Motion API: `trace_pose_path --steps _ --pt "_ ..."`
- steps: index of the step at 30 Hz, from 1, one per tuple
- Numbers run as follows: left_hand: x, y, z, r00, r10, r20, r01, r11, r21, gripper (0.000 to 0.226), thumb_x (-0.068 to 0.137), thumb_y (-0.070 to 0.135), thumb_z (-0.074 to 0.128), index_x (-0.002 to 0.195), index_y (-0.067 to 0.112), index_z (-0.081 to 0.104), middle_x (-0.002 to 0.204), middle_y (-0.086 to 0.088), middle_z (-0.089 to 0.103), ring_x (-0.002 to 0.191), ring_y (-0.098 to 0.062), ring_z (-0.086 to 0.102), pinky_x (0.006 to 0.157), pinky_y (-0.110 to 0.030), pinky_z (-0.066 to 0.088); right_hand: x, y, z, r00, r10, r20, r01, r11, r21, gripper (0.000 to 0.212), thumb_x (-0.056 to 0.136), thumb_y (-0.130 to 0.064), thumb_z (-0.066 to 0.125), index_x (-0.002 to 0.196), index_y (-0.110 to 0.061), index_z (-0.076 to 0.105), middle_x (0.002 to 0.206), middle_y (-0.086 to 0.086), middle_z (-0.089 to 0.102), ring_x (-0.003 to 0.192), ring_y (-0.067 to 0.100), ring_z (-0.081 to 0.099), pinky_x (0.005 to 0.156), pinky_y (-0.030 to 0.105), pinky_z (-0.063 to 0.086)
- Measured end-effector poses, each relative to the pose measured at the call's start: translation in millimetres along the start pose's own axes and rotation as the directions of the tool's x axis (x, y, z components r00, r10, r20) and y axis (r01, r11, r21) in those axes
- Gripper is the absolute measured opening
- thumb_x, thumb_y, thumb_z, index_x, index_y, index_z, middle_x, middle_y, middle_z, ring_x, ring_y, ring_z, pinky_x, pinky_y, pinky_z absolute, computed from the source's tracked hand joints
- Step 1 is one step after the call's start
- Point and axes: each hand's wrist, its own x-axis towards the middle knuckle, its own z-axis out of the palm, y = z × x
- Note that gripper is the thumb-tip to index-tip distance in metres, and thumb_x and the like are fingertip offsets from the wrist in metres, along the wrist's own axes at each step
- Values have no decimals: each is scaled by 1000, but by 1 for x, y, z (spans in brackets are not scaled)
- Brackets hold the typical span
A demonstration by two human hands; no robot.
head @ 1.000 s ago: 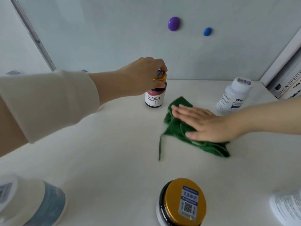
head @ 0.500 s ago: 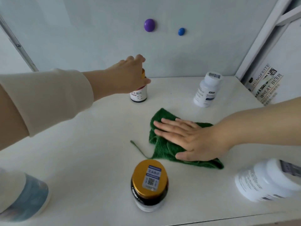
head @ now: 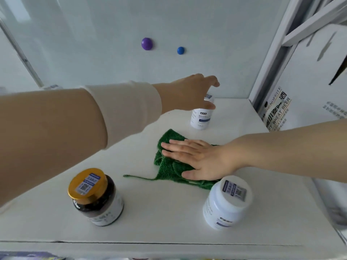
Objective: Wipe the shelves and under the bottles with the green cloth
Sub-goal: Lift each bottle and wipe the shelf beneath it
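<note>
green cloth [head: 167, 171] lies under right hand [head: 199, 160] (pressed flat).

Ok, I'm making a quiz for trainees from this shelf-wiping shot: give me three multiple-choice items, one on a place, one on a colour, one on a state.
1. Where does the green cloth lie?
A. On the shelf, between the back white bottle and the front white bottle
B. In a bucket
C. On the floor

2. What colour is the lid of the dark jar?
A. Blue
B. Gold
C. Red

3. How is the right hand?
A. Clenched in a fist
B. Pinching a cap
C. Flat on the cloth, fingers straight

Answers: A, one white bottle stands behind the cloth, one in front; B, the lid is gold under its sticker; C, the palm presses the cloth.
</note>
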Motion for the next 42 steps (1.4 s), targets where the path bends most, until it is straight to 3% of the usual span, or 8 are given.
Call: trace_pose_path --steps 8,11,22,27,31,36,38,42 --pt "24 -4 0 999 -40 28 40 999 -21 38 89 21 53 127 17 50 125 -7 51 105 -18 47 79 -24 32 -2 19 3 994 -87 -71 87 996 -5 61 96 -41 28 144 -31 -10 152 -17 -22 139 3 -22 116 33 -10" --pt "32 -15 -23 997 -68 -47 67 998 -18 38 89 23 54 126 18 52 129 -6 51 113 -21 49 82 -25 36 6 24 -1 993 -78 -83 78 997 -2 61 96 -42 26 145 -31 -10 152 -17 -22 139 2 -22 115 30 -12" --pt "44 -49 -53 973 -123 -193 124 992 -7 37 89 28 56 125 22 53 131 -3 52 117 -21 48 80 -26 34 79 64 -31 927 248 -282 -198 961 195 54 98 -40 18 146 -24 0 156 -8 -10 143 7 -10 118 29 -4" --pt "45 -44 -51 981 -87 -171 88 996 -2 36 89 28 56 124 22 53 130 -4 52 116 -21 47 81 -26 33 55 93 -15 806 520 -284 -415 837 356 54 98 -39 14 146 -23 -3 156 -7 -11 143 9 -10 118 31 -3" --pt "43 -38 -44 990 -42 -133 42 999 -1 35 88 27 57 123 22 54 127 -6 53 114 -21 47 81 -26 33 22 115 8 614 743 -267 -596 658 460 53 98 -38 13 146 -22 0 157 -5 -8 144 12 -7 119 33 -1" --pt "38 -30 -32 998 -9 -69 11 999 30 37 89 27 55 125 22 52 129 -6 51 112 -22 46 81 -26 33 5 100 19 453 866 -211 -660 485 574 53 98 -34 14 147 -19 0 157 -1 -8 144 16 -7 117 35 -1" --pt "37 -29 -26 998 2 -59 0 1000 26 37 89 27 55 126 23 52 128 -6 51 103 -19 45 80 -26 33 -2 86 25 478 848 -229 -652 518 554 54 98 -36 14 147 -19 -1 157 -1 -9 144 17 -8 116 35 -2" --pt "36 -34 -21 998 5 -57 -4 1000 26 37 89 25 54 126 24 52 126 -6 51 110 -23 48 82 -27 34 -10 65 30 655 681 -327 -526 721 450 57 96 -43 20 147 -24 1 156 -7 -10 144 10 -10 116 31 -4"
